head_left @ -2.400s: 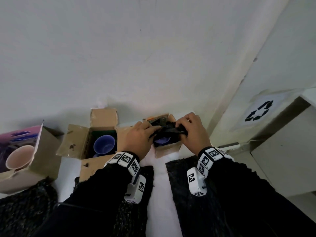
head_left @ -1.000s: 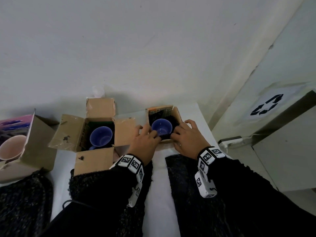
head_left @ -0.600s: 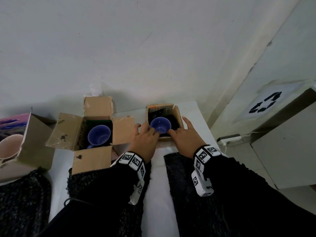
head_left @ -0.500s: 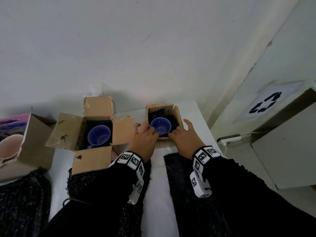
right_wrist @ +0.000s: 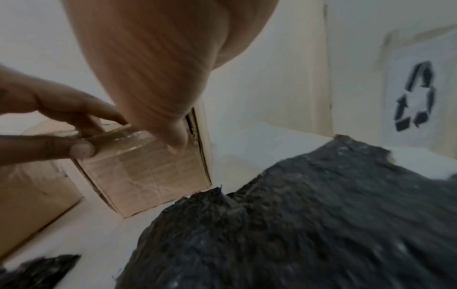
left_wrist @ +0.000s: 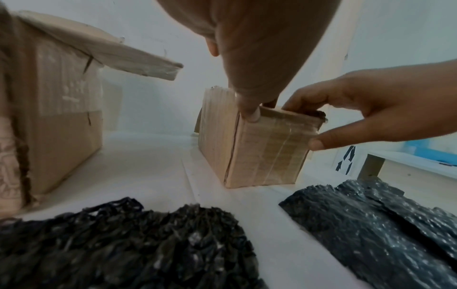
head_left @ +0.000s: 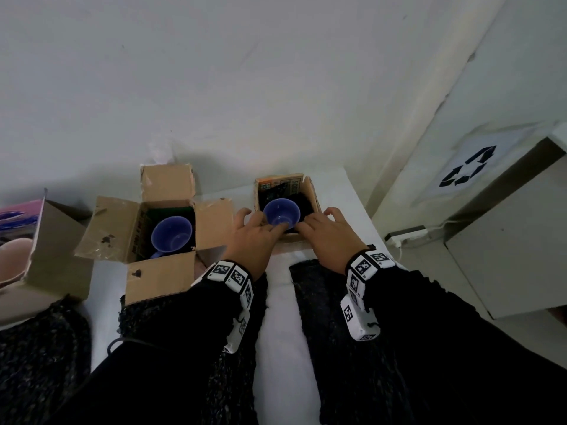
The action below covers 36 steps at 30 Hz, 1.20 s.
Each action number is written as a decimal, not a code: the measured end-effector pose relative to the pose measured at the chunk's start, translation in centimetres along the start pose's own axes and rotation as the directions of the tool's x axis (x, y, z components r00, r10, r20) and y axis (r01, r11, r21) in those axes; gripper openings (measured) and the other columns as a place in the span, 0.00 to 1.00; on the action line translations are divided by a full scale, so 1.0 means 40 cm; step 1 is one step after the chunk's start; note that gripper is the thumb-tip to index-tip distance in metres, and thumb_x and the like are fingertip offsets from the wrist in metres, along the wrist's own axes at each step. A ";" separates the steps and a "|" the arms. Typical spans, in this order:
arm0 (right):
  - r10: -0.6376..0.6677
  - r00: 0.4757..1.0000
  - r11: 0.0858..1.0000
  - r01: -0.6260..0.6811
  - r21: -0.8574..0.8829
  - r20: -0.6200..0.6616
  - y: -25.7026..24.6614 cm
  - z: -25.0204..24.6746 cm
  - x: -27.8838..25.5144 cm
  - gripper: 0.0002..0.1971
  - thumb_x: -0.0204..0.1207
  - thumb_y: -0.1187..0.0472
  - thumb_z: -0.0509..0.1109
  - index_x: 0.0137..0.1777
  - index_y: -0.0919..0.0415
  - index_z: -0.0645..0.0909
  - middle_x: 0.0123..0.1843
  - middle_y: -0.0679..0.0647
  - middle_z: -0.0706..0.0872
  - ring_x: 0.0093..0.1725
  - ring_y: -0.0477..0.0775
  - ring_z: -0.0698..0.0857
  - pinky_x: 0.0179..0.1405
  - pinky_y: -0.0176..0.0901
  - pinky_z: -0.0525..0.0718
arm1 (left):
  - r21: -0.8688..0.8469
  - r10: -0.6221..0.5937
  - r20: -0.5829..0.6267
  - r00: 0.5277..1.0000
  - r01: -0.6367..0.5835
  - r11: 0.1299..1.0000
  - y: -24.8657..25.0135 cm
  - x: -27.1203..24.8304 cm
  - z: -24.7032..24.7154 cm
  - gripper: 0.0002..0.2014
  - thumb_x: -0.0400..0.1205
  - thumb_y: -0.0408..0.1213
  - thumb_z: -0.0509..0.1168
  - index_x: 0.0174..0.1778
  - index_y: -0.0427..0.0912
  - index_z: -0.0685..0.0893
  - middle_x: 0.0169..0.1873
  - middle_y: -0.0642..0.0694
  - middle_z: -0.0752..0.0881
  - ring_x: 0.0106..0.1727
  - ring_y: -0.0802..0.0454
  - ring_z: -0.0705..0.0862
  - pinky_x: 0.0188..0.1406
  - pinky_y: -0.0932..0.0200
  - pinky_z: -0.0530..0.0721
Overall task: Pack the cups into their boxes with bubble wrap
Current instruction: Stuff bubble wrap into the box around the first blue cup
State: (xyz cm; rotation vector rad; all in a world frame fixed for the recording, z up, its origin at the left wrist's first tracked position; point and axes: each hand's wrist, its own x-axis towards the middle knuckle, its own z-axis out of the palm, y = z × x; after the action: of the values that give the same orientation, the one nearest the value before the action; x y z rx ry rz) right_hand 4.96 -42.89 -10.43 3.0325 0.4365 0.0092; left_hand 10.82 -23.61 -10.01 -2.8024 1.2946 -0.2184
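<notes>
A small cardboard box (head_left: 313, 191) stands at the back of the white table (head_left: 282, 348). A blue cup (head_left: 281, 213) sits upright in it, with black bubble wrap (head_left: 306, 202) packed round it. My left hand (head_left: 264, 223) holds the box's near left corner, fingers over the rim by the cup and thumb (left_wrist: 249, 113) on the outside. My right hand (head_left: 313, 223) pinches the near wall, thumb (right_wrist: 175, 145) on the front face of the small box (right_wrist: 148, 168). In the left wrist view both hands grip the same box (left_wrist: 259, 152).
A bigger open box (head_left: 159, 277) holds a second blue cup (head_left: 171, 237) on the left. At the far left, a pink-printed box (head_left: 58, 240) holds a pink cup (head_left: 12, 262). Black bubble wrap sheets (head_left: 319, 302) lie near me. A recycling bin (head_left: 466, 170) and power strip (head_left: 405, 234) are on the right.
Earlier both hands held black bubble wrap above the small box. The wrap now sits inside round the cup, and the hands have come down onto the box's near rim.
</notes>
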 end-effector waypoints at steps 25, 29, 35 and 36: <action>0.370 0.917 0.757 -0.390 0.525 0.148 0.023 -0.038 -0.265 0.07 0.68 0.49 0.71 0.45 0.44 0.78 0.44 0.46 0.82 0.52 0.48 0.71 0.53 0.44 0.61 | -0.544 -0.031 0.240 0.970 0.161 0.824 0.206 -0.140 -0.051 0.37 0.72 0.76 0.49 0.70 0.56 0.72 0.57 0.55 0.84 0.59 0.52 0.81 0.61 0.49 0.75; 0.376 0.924 0.592 -0.296 0.749 0.068 0.036 -0.087 -0.232 0.07 0.74 0.63 0.66 0.44 0.49 0.73 0.37 0.50 0.83 0.36 0.52 0.79 0.40 0.45 0.75 | -0.499 -0.052 0.297 0.953 0.201 0.843 0.212 -0.141 -0.050 0.24 0.77 0.60 0.66 0.63 0.49 0.80 0.54 0.47 0.84 0.58 0.46 0.82 0.58 0.50 0.78; 0.294 0.950 0.629 -0.277 0.726 0.107 0.001 -0.132 -0.188 0.08 0.81 0.64 0.57 0.53 0.49 0.70 0.37 0.55 0.81 0.39 0.58 0.80 0.42 0.50 0.76 | -0.565 -0.184 0.241 0.953 0.292 0.772 0.160 -0.125 -0.078 0.04 0.83 0.35 0.58 0.50 0.38 0.74 0.44 0.33 0.85 0.47 0.33 0.83 0.40 0.51 0.74; 0.287 0.950 0.623 -0.279 0.731 0.118 -0.011 -0.134 -0.184 0.05 0.81 0.60 0.59 0.53 0.48 0.71 0.37 0.53 0.82 0.40 0.57 0.81 0.43 0.50 0.77 | -0.550 -0.189 0.235 0.953 0.291 0.783 0.149 -0.122 -0.086 0.06 0.82 0.34 0.58 0.53 0.38 0.74 0.45 0.31 0.85 0.47 0.33 0.83 0.40 0.51 0.74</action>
State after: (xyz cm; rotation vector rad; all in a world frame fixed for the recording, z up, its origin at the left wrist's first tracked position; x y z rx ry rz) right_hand -2.32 -44.13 -5.09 3.8867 -0.1084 -0.1830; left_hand 2.71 -23.73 -7.72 -3.3914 1.0988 0.4933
